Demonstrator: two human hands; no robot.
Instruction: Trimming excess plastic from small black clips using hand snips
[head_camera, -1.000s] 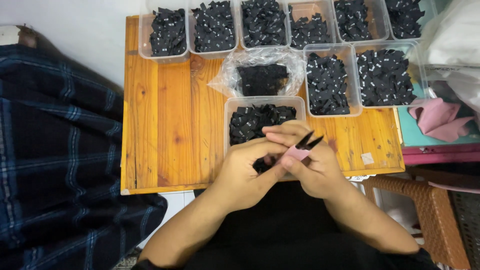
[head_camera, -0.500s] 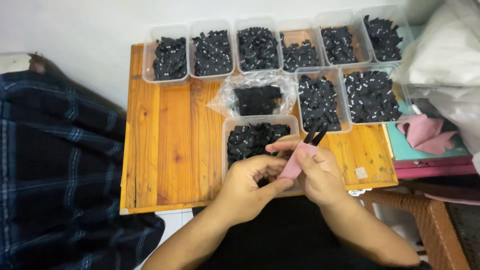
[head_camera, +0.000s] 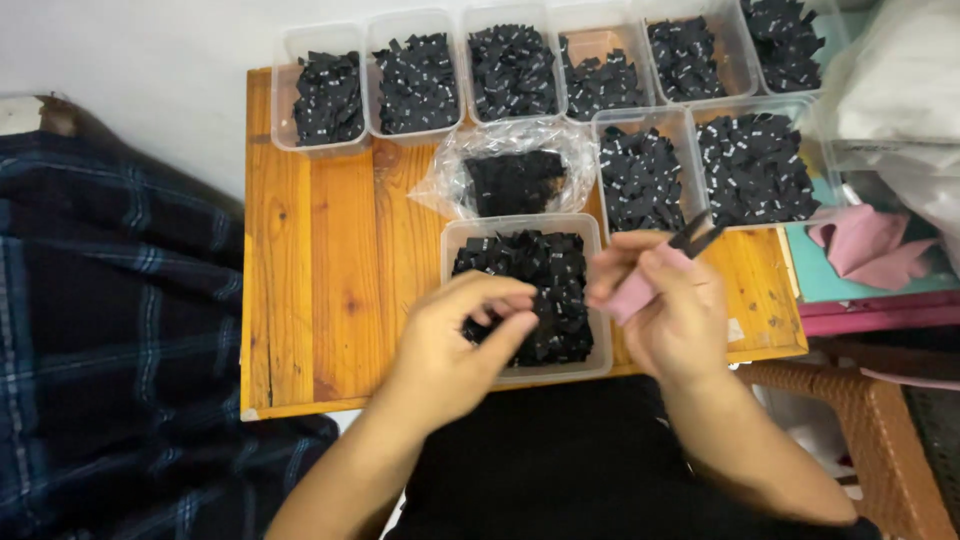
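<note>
My left hand (head_camera: 455, 340) hovers over the near clear plastic tub (head_camera: 600, 300) of small black fabric labels, its fingers pinched together at the label pile (head_camera: 530, 280); whether a label is between them is unclear. My right hand (head_camera: 665, 305) grips a pink-handled tool (head_camera: 650, 275) with dark tips, like small snips, at the tub's right edge. Both hands are blurred.
Several more clear tubs of black labels (head_camera: 510, 70) line the far edge of the wooden table (head_camera: 330, 260). An open plastic bag of labels (head_camera: 515, 180) lies in the middle. A dark plaid cloth (head_camera: 110, 330) lies at left; pink fabric (head_camera: 870, 245) and a wicker chair (head_camera: 880, 430) at right.
My hands were joined together over the near tub; now they have parted, the left reaching into the labels and the right moving right with the pink tool.
</note>
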